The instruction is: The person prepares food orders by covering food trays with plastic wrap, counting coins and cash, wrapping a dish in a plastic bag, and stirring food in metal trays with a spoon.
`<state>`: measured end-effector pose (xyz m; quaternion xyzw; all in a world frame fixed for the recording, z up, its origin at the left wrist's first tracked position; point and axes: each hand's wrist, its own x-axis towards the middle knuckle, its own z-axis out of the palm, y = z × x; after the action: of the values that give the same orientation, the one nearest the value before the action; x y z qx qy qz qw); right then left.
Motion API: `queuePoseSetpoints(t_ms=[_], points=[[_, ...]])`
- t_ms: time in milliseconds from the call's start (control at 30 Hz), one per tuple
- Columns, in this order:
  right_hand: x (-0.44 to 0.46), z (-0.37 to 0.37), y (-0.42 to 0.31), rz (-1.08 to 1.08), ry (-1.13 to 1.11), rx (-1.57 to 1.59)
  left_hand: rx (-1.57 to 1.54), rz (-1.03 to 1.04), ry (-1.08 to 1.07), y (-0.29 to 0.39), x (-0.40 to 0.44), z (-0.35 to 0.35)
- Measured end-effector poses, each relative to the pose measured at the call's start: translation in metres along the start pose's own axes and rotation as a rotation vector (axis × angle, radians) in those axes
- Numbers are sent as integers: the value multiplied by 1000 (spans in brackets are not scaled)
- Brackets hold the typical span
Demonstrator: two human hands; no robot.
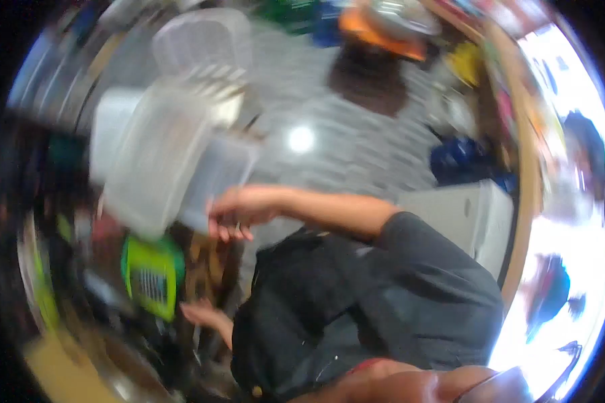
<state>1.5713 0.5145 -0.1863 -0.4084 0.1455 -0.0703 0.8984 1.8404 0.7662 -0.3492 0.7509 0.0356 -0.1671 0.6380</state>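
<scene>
The view is smeared by motion. My right hand hangs in front of my body, its fingers bent loosely and apart, and no object shows in it. Beyond it stand a large translucent plastic bin and a greyish container; I cannot tell whether the fingers touch the latter. Lower down, my left hand is stretched out with its fingers apart and nothing visible in it. Closest to that hand is a bright green plastic item with a slotted, pale panel. Dark, blurred clutter surrounds it.
A white plastic chair stands behind the bin on the grey tiled floor. Farther off is a dark stool carrying an orange item and a metal bowl. To the right are a white cabinet and a wooden edge.
</scene>
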Motion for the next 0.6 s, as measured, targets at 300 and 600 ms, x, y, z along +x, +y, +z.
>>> queuePoseSetpoints(t_ms=[300,600], points=[[-304,-173,91,203,945,-352,481,-127,-1233,-147,-144,271],[-523,-262,75,-181,1450,7,10,1016,-1796,105,-529,478]])
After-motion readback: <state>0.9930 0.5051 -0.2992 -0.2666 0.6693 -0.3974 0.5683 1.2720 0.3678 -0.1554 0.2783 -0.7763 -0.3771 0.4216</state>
